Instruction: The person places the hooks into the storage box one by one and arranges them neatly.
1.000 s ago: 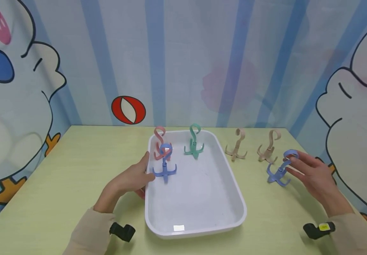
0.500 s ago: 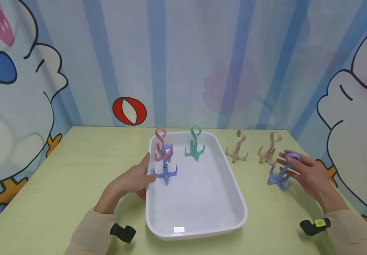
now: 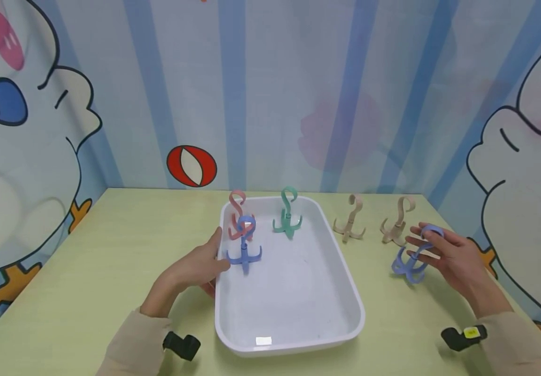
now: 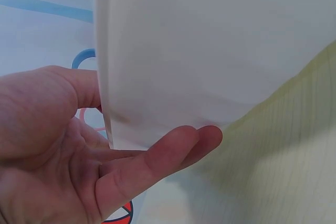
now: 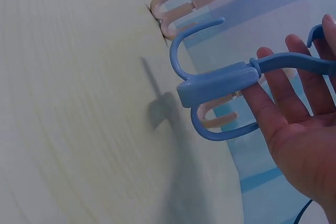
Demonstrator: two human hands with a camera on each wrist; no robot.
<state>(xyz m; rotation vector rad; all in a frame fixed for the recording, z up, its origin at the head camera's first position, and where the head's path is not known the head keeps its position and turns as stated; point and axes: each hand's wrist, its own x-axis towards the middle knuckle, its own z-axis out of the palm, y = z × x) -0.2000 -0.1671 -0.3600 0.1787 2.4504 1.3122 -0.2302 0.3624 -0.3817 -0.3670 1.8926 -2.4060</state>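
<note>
My left hand [image 3: 200, 265] grips the left wall of a white tray [image 3: 294, 342], thumb over the rim and fingers on the outside, as the left wrist view shows. Inside the tray stand a pink hook hanger [image 3: 236, 206], a blue hook hanger [image 3: 245, 256] and a green hook hanger [image 3: 287, 219]. To the right of the tray, my right hand [image 3: 460, 263] holds a second blue hook hanger [image 5: 218, 83] by its curved top. Its several prongs point away from the palm, above the table, where its shadow falls.
Two beige hook hangers stand on the table behind: one beige hanger [image 3: 349, 224] beside the tray's right wall, the other beige hanger [image 3: 396, 227] near my right fingertips. A striped cartoon backdrop [image 3: 275, 94] closes off the back and sides of the pale green table [image 3: 148, 230].
The right fingers have spread apart while keeping hold of the blue hook hanger, which has tilted slightly. My left hand and the tray have hardly moved; the head view has shifted a little.
</note>
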